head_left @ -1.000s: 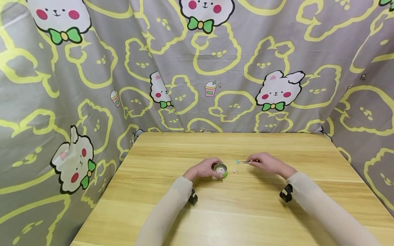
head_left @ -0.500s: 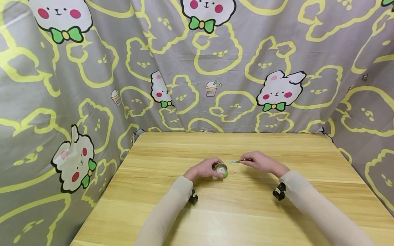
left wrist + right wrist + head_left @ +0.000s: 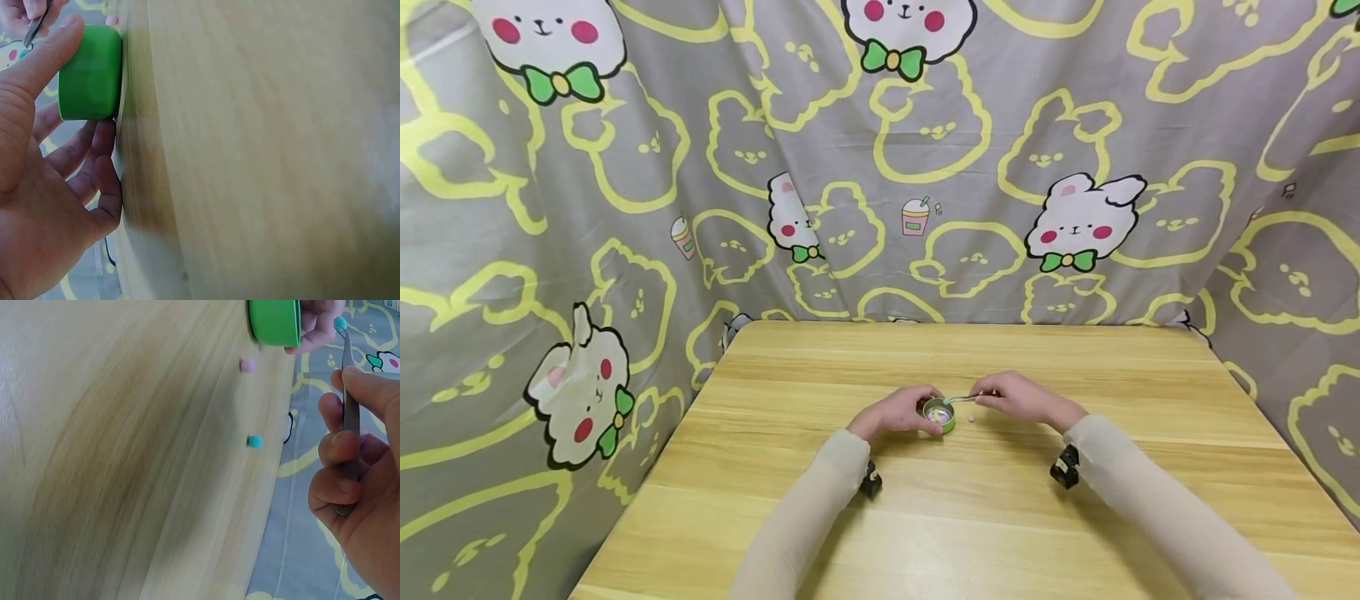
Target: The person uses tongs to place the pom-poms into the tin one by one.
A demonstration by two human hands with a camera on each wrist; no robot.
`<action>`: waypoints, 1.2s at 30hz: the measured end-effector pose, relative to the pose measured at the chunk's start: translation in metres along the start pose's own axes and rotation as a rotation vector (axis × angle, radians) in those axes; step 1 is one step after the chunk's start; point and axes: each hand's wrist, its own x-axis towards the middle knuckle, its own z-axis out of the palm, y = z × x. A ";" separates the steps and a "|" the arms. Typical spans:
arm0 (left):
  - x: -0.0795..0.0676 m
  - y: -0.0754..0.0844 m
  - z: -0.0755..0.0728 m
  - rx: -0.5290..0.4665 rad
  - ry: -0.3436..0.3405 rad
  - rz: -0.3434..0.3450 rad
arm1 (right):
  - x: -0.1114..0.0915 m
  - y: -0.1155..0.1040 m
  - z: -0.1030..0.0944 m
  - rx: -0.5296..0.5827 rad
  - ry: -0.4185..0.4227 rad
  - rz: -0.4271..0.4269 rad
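My left hand holds a small round green tin on the table, thumb on one side and fingers on the other. Small pale and coloured pieces show inside it in the head view, too small to make out. In my right hand are metal tweezers, gripped between thumb and curled fingers. Their tips pinch a small blue ball at the tin's far right rim, above the opening. A pink ball lies on the table beside the tin, and a second blue ball lies farther off.
The wooden table reaches back to a grey curtain printed with rabbits and yellow outlines. Black wrist cameras sit under both sleeves, the left camera and the right camera.
My right hand has moved left with the tweezers, carrying the blue ball from beyond the pink ball to the tin's rim. My left hand and the tin have stayed in place.
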 end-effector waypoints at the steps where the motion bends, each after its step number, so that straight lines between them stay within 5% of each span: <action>1: 0.000 0.000 0.000 0.001 -0.001 0.001 | 0.001 0.000 0.001 -0.002 -0.002 -0.008; 31: 0.002 -0.002 0.002 -0.005 0.007 -0.003 | 0.016 0.006 0.018 -0.028 -0.007 -0.108; 36: 0.003 -0.002 0.002 0.004 0.006 -0.001 | 0.017 0.006 0.019 -0.019 -0.022 -0.061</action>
